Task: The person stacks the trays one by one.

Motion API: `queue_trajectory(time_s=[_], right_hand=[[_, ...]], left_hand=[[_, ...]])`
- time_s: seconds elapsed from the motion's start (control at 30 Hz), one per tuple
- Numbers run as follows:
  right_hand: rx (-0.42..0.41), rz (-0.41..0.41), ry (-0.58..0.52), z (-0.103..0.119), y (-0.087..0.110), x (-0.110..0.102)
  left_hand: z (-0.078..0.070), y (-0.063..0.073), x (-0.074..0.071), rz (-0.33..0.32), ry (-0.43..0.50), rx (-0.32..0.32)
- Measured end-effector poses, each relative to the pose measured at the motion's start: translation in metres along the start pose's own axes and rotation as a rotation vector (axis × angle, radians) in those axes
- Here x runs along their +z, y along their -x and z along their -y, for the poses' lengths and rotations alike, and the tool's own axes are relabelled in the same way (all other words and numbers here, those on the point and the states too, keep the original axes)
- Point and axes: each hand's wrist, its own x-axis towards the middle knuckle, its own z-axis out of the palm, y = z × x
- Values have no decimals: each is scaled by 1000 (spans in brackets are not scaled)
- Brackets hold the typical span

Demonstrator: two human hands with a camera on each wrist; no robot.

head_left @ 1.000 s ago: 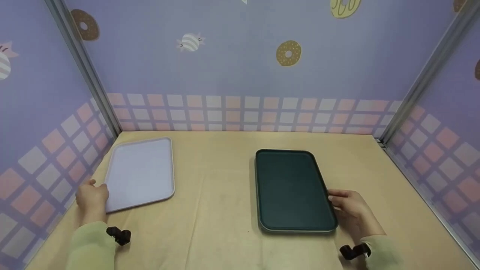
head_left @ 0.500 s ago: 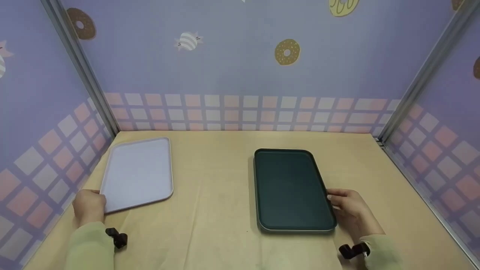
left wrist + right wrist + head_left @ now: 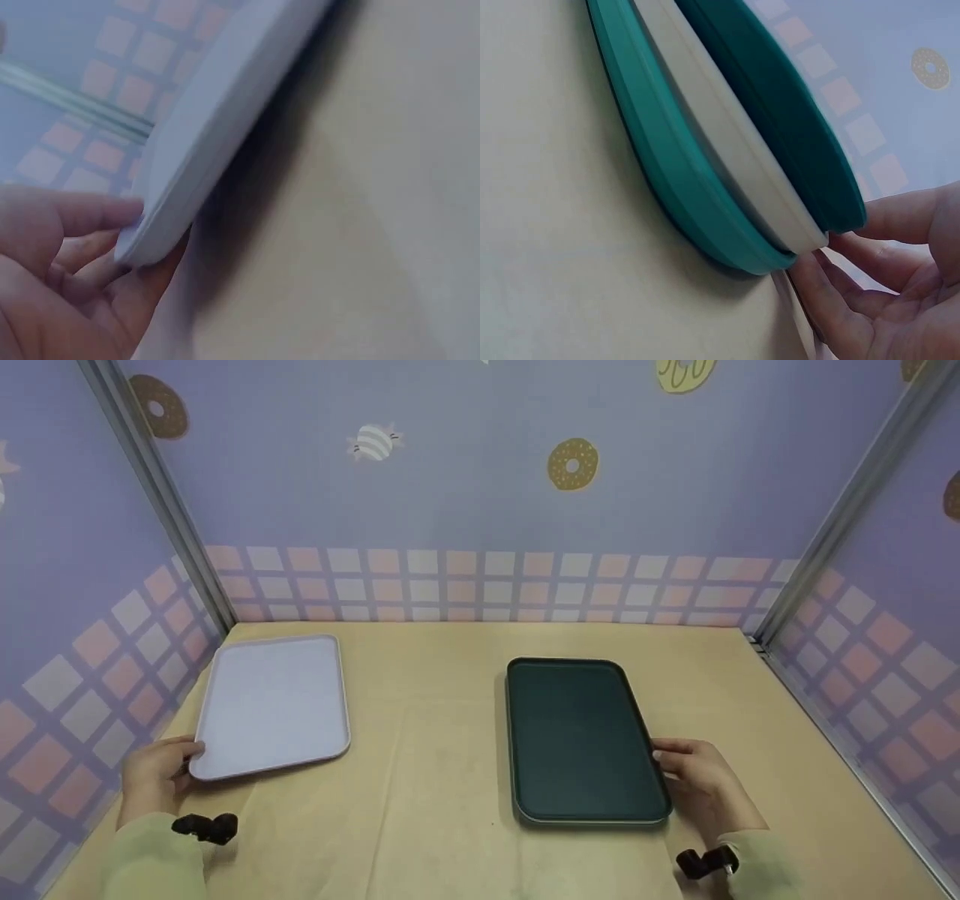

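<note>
My left hand (image 3: pixel 154 772) pinches the near left corner of a pale lavender tray (image 3: pixel 274 705). The left wrist view shows the thumb (image 3: pixel 105 212) at the tray's upper edge and fingers below, with a dark gap between the tray's edge and the table. On the right, my right hand (image 3: pixel 705 772) holds the long side of a stack of trays. A dark green tray (image 3: pixel 581 735) tops it; in the right wrist view an off-white tray (image 3: pixel 727 112) and a teal tray (image 3: pixel 667 142) lie beneath. Some fingertips are hidden behind the edges.
A beige cloth-like cover (image 3: pixel 427 780) spreads over the table between the trays. Patterned lavender walls (image 3: pixel 465 495) with pink and white squares stand behind and at both sides. Metal posts (image 3: pixel 157 495) mark the back corners.
My left hand has shifted left and changed its hold at the tray's corner, and the lavender tray's near left corner has moved slightly left. The right hand and its stack look unchanged.
</note>
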Motion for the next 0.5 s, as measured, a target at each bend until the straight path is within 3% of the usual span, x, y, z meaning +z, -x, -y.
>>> queue_trajectory(time_s=[0.07, 0.2, 0.33, 0.5], right_hand=[[12, -2, -28, 0, -1, 0], [9, -6, -24, 0, -1, 0], [-15, -3, 38, -1, -2, -1], [-46, -6, 103, -1, -2, -1]], left_hand=[[-2, 1, -6, 107, 155, -84], [-3, 1, -12, 261, 277, -151], [1, -1, -12, 315, 324, -142], [7, -1, -8, 290, 408, -137]])
